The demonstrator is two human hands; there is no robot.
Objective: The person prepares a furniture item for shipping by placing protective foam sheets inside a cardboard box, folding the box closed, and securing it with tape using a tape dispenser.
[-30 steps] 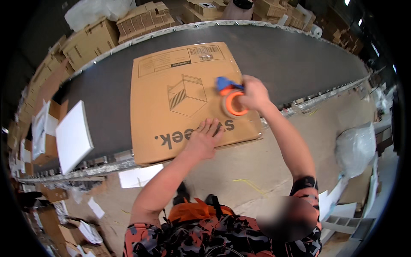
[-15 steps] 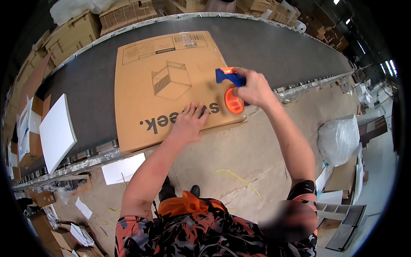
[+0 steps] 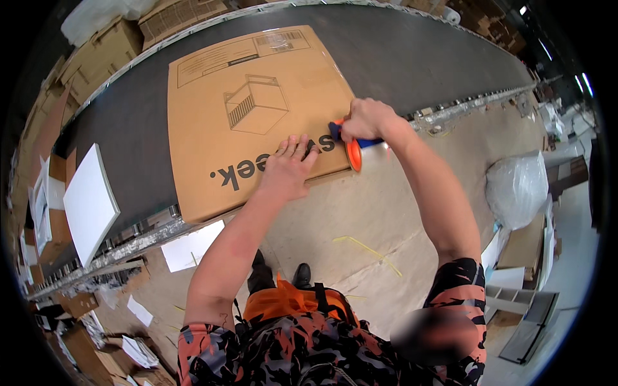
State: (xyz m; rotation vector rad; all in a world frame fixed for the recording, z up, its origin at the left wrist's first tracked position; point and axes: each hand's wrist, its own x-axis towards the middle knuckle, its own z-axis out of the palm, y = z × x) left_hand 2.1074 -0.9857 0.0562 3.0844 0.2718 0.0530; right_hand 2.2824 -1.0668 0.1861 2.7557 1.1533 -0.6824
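Observation:
A large flat cardboard box (image 3: 199,138) with a printed line drawing and dark lettering lies on the dark conveyor belt, its near edge overhanging the belt's rim. My left hand (image 3: 290,168) rests on its top near that edge, fingers stretched out and palm down. At the box's near right corner, my right hand (image 3: 371,120) is wrapped round a blue and orange tape dispenser (image 3: 353,155). The dispenser is tilted, its orange round part seen nearly edge-on. Whether its tape touches the box cannot be made out.
The conveyor belt (image 3: 412,61) runs from left to far right, with a metal roller edge. A white panel (image 3: 90,202) leans at the left beside an opened carton (image 3: 55,206). On the floor lie a yellow strap (image 3: 370,251) and a white sheet (image 3: 191,246); a clear plastic bag (image 3: 517,192) stands right.
My right hand has brought the tape dispenser down to the box's right edge and turned it from face-on to nearly edge-on. My left hand has stayed flat on the box.

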